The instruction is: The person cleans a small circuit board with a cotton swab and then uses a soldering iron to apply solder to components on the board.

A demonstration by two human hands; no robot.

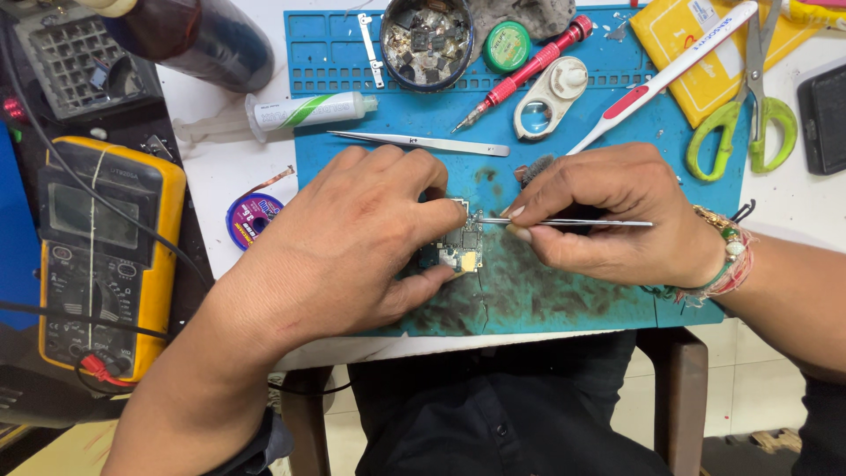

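Our left hand (pixel 352 242) pinches the small, fragile circuit board (pixel 461 247) by its edges while our right hand (pixel 608 216) grips thin tweezers (pixel 564 223) touching it.

Bright, even overhead light; soft shadows under both hands on the blue mat (pixel 564 300); sharp focus, slight edge stretching.

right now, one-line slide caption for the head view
Left hand steadies a small circuit board on a blue repair mat while the right hand brings tweezers to its edge.
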